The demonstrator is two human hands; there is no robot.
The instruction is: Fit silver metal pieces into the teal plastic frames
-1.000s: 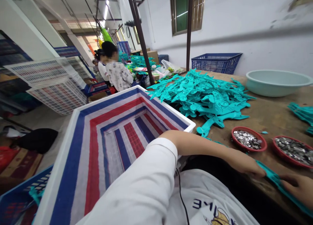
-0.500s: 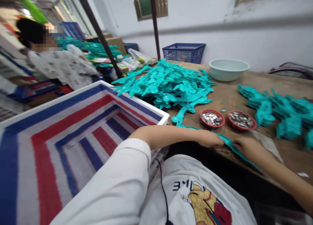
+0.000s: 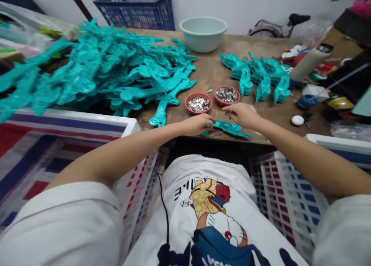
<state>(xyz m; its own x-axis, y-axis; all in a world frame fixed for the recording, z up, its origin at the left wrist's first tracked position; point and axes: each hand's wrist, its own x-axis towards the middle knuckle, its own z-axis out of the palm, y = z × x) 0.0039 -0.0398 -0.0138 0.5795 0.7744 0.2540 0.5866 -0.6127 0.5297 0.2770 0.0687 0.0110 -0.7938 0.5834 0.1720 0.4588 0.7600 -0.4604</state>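
We hold a teal plastic piece [image 3: 228, 127] flat at the near edge of the wooden table [image 3: 208, 71], our left hand [image 3: 197, 124] closed over its left end and our right hand [image 3: 240, 114] resting on its right part, fingers curled. Just behind our hands stand two red dishes [image 3: 198, 103] of small metal parts. A big heap of teal pieces [image 3: 101, 69] lies to the left.

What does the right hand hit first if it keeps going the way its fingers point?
The right hand points left and slightly away over the teal plastic piece. Straight on, it would probably meet the near red dish of metal bits or the left hand; depth is unclear.
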